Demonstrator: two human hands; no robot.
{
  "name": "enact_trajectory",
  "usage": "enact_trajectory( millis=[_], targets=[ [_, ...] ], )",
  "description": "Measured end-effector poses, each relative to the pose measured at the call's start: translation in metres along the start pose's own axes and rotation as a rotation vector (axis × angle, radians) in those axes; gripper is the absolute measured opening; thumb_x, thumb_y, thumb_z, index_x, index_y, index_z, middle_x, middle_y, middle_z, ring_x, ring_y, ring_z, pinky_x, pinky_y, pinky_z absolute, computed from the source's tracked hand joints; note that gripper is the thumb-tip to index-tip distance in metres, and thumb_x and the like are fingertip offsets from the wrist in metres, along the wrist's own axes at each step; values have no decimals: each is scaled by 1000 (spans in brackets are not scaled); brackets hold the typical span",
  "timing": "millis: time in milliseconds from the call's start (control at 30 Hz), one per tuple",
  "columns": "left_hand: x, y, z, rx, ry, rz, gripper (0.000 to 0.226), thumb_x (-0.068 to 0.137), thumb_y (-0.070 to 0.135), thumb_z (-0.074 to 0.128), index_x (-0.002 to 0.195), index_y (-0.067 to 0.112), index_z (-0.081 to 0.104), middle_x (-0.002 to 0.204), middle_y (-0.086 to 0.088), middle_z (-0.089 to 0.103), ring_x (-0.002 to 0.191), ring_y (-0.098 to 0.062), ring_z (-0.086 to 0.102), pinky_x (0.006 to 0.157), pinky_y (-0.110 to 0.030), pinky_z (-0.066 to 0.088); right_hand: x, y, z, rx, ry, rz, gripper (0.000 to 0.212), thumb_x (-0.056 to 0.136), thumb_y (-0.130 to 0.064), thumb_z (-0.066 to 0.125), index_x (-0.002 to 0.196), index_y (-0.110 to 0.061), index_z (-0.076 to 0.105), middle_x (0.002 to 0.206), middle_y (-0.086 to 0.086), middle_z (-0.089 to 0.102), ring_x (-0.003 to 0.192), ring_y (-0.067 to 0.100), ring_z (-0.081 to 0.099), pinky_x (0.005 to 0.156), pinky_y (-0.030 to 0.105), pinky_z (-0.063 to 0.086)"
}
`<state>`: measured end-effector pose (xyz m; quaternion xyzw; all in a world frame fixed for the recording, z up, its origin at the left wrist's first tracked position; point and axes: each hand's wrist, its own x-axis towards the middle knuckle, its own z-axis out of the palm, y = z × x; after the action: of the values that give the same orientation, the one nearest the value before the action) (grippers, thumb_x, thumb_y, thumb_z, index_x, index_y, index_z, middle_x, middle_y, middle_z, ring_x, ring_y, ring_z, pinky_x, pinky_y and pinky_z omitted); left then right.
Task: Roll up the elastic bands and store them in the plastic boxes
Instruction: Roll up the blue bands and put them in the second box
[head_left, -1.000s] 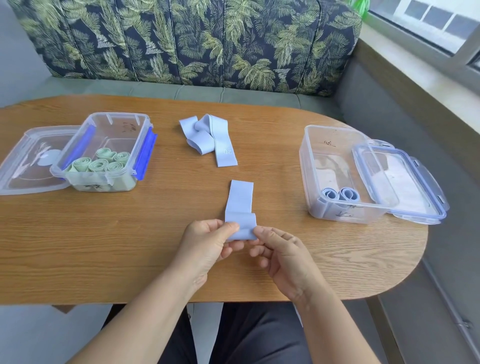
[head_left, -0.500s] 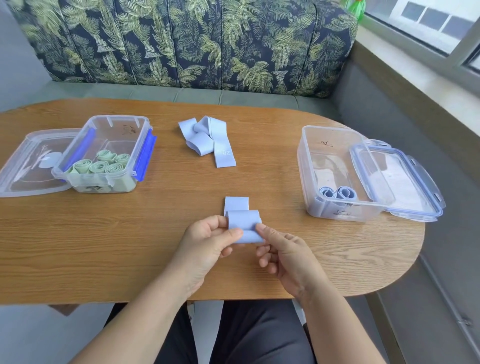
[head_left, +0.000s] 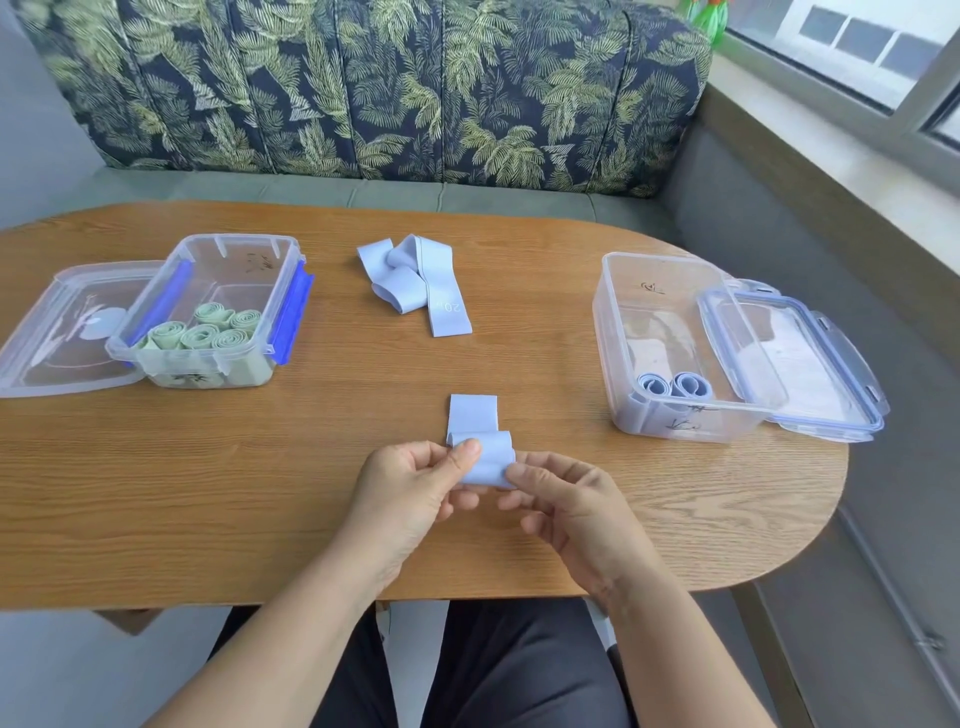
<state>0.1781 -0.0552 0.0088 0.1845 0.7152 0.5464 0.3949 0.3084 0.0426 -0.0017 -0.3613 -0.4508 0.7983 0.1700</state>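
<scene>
Pale blue band (head_left: 485, 460), partly rolled, near the front edge of the wooden surface (head_left: 208, 493): the rolled part sits between both hands, and the unrolled tail lies flat just beyond the roll. Left hand (head_left: 410, 483): narrow grip, thumb and fingers pinching the left end of this band's roll. Right hand (head_left: 571, 499): narrow grip, thumb and fingers pinching the right end of the same roll. Loose blue bands (head_left: 415, 280): a tangled heap well beyond the band, one strip printed with a number. Clear box with blue clips (head_left: 239, 240): well to the left of the band and further back, open, holding several green rolls (head_left: 208, 332) on end. Clear lid (head_left: 52, 364): flat, further left than that box. Second clear box (head_left: 649, 312): right of the band, open, with two blue rolls (head_left: 672, 385) in its near corner. Blue-rimmed lid (head_left: 795, 358): beyond that box's right side, its inner edge overlapping the box. Leaf-patterned sofa (head_left: 389, 88): far behind the band, past the surface.
</scene>
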Motion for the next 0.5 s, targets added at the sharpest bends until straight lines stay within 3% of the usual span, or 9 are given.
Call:
enact_trajectory(
  millis=[167,300,367,433,500],
  targets=[
    [-2,0,2,54,-81,-32,27,101,35,47,99,21,71,96,10,75,89,-2,70,76,-23,53,3,6,2,-114,69,-78,19,85,-8,70,103,-2,71,95,13,75,70,13,65,57,22,46],
    [-3,-1,8,74,-96,-40,30,104,27,39,102,22,68,104,11,71,97,-1,66,84,-28,53,4,9,6,-167,109,-123,19,88,-6,67,106,-3,70,94,13,75,76,20,68,66,33,51],
    [-3,-2,11,96,-85,-30,31,104,24,38,103,15,68,105,4,71,96,-3,65,86,-31,54,5,12,8,-217,145,-143,21,91,-5,63,111,-2,68,93,13,76,82,29,71,73,40,57],
    [-3,-3,14,129,-66,3,36,103,27,39,107,0,62,103,-8,69,92,-14,63,90,-44,54,6,16,12,-310,201,-154,23,94,-6,59,116,-5,67,93,10,76,86,35,72,82,46,58],
    [-2,-5,17,176,-39,43,47,96,37,38,106,-5,57,99,-15,67,90,-25,62,91,-56,50,8,22,16,-377,265,-162,25,95,-7,57,119,-7,66,100,8,75,87,27,73,82,41,59]
  ],
)
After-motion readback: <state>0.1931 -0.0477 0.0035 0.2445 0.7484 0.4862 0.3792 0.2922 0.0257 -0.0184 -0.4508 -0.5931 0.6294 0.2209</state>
